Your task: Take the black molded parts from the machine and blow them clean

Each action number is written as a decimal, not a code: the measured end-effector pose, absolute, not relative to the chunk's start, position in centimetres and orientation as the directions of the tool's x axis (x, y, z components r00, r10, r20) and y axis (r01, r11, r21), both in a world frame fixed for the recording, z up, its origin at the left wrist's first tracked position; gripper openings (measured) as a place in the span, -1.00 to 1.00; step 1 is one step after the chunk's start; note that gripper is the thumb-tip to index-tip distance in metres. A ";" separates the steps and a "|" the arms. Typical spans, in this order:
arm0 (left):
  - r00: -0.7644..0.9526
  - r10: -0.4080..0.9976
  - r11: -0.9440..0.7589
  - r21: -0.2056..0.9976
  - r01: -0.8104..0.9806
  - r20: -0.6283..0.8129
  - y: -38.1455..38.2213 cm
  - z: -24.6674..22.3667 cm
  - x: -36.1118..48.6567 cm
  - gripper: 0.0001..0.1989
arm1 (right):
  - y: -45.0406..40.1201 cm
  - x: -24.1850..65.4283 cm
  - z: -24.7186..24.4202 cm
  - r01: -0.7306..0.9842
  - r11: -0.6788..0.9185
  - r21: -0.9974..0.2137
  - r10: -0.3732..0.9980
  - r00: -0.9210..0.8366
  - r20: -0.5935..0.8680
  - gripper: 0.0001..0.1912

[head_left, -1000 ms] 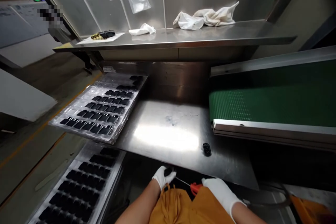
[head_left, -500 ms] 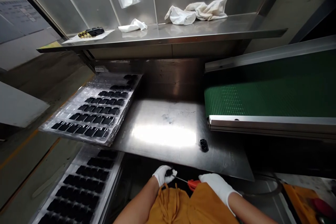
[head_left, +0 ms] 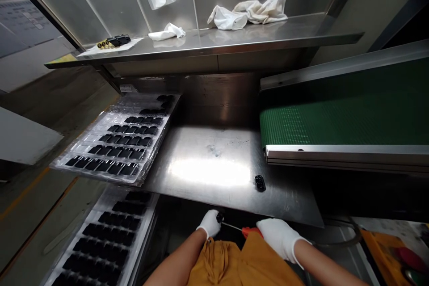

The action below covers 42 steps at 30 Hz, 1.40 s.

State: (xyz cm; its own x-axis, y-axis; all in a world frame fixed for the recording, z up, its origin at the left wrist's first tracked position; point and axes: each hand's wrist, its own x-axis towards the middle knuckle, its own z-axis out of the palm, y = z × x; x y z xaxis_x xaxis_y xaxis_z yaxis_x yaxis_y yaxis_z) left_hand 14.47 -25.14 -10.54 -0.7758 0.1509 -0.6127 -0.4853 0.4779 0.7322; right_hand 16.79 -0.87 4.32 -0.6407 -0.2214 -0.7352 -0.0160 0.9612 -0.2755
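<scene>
My left hand (head_left: pixel 210 224), in a white glove, is closed around a small black part (head_left: pixel 220 217) just below the table's front edge. My gloved right hand (head_left: pixel 280 237) grips what looks like a red air blow gun (head_left: pixel 250 231). Its thin metal nozzle points left and its tip is close to the black part. The fingers of both hands are partly hidden. Another black part (head_left: pixel 260 183) lies on the steel table (head_left: pixel 208 143), above the right hand.
On the left, a clear plastic tray (head_left: pixel 97 118) holds rows of black parts, with another filled tray (head_left: pixel 147 221) below it. A green conveyor belt (head_left: pixel 335 111) stands at right. White cloths (head_left: pixel 231 18) and several black-and-gold pieces (head_left: pixel 114 41) lie on the steel shelf (head_left: pixel 201 44).
My left hand has turned, so its back shows more and the black part sits at its right side. The right hand and the blow gun have shifted slightly right.
</scene>
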 end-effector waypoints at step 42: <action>-0.088 0.149 -0.807 -0.070 -0.587 -0.985 -25.6 -7.5 13.6 -0.84 | -1.9 17.9 3.6 -0.135 0.944 -0.300 -0.309 -0.676 -0.669 -0.57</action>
State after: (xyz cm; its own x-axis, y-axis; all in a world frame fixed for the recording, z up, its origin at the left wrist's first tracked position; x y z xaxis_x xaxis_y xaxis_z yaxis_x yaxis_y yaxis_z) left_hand 13.56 -25.62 -7.47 -0.0877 0.1486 -0.9850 -0.5865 -0.8069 -0.0695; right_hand 17.86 -1.86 3.63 -0.6757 -0.3095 -0.6691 -0.1353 0.9443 -0.3001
